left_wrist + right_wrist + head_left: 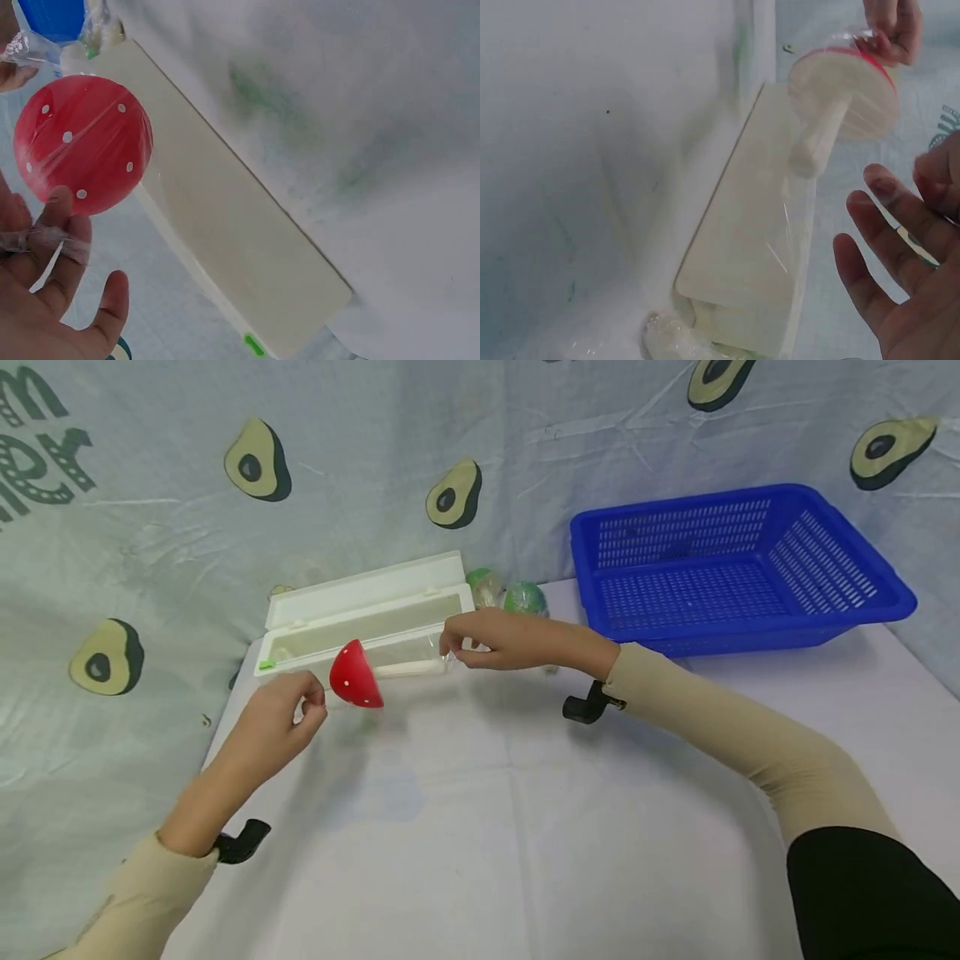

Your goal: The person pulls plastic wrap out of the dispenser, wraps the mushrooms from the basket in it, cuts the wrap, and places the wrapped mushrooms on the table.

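A toy mushroom (357, 675) with a red, white-dotted cap and a pale stem hangs sideways above the table, wrapped in clear plastic. My left hand (281, 714) pinches the twisted wrap beside the cap; the left wrist view shows that plastic wrap (45, 238) running between the fingers. At the stem end, my right hand (502, 639) pinches the other end of the wrap between thumb and forefinger, its other fingers spread in the right wrist view. Just behind the mushroom stands a long white box (360, 597) with its lid raised.
Beside the box's right end lie green balls (527, 599) in clear plastic. A blue plastic basket (742, 631) stands at the back right. Behind the table hangs a sheet printed with avocados (258, 460); a white cloth (480, 827) covers the table.
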A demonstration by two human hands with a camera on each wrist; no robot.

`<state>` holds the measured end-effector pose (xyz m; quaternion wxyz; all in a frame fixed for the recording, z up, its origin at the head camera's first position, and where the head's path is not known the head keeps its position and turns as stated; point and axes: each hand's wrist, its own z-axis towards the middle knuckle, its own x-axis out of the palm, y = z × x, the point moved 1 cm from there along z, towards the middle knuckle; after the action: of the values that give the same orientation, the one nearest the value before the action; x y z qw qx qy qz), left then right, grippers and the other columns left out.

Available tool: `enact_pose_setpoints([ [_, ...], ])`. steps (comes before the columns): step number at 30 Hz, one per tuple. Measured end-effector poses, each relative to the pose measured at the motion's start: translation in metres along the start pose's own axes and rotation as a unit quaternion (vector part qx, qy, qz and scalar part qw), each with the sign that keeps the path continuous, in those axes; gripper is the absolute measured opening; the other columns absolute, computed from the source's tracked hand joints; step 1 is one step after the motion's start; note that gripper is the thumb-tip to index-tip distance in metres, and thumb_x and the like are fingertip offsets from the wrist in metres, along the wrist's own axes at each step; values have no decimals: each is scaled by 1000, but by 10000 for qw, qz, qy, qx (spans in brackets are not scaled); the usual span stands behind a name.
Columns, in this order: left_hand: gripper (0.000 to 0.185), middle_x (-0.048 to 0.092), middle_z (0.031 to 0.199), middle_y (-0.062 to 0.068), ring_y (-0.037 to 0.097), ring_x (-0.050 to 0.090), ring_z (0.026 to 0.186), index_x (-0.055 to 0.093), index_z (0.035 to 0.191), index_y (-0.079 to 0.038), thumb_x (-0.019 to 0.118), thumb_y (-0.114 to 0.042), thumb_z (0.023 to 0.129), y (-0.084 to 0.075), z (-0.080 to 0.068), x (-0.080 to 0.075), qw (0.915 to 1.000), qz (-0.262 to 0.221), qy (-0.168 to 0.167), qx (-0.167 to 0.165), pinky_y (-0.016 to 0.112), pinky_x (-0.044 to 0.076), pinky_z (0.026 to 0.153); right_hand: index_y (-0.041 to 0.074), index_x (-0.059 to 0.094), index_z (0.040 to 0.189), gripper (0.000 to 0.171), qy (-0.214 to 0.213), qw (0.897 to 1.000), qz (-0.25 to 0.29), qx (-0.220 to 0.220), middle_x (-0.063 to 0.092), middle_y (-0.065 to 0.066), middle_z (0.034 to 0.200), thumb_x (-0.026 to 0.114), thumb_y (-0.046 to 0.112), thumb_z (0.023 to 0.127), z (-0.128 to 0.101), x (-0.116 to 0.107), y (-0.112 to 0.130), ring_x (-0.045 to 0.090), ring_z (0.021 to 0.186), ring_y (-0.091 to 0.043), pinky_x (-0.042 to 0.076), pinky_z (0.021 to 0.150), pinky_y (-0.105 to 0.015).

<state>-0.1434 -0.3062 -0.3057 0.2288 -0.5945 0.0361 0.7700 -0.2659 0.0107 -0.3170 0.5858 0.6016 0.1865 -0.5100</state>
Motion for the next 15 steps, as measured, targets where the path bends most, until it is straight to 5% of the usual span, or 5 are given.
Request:
enact_pose_setpoints([
  [6,12,68,96,15,29,64,94,59,104,1,48,-4,102,10,31,8,9859,-1080,-1190,-467,14,45,78,6,50,104,8,-996,9914,291,792,73,-8,100,48,13,108,19,2,-10,71,88,-20,52,67,-29],
  [9,19,68,108,17,30,69,101,59,114,3,46,-9,107,15,50,19,9748,-1642,-1302,-760,8,46,90,6,48,100,10,-1327,9805,13,1450,71,-6,89,42,10,107,27,8,-17,68,75,-17,47,57,-27],
  [15,25,65,113,20,32,72,99,58,121,4,47,-14,109,24,75,31,9618,-1859,-1463,-1374,26,58,86,3,51,105,10,-1486,9540,-1043,2386,58,-5,73,43,9,102,33,18,-23,49,57,-15,35,49,-26],
])
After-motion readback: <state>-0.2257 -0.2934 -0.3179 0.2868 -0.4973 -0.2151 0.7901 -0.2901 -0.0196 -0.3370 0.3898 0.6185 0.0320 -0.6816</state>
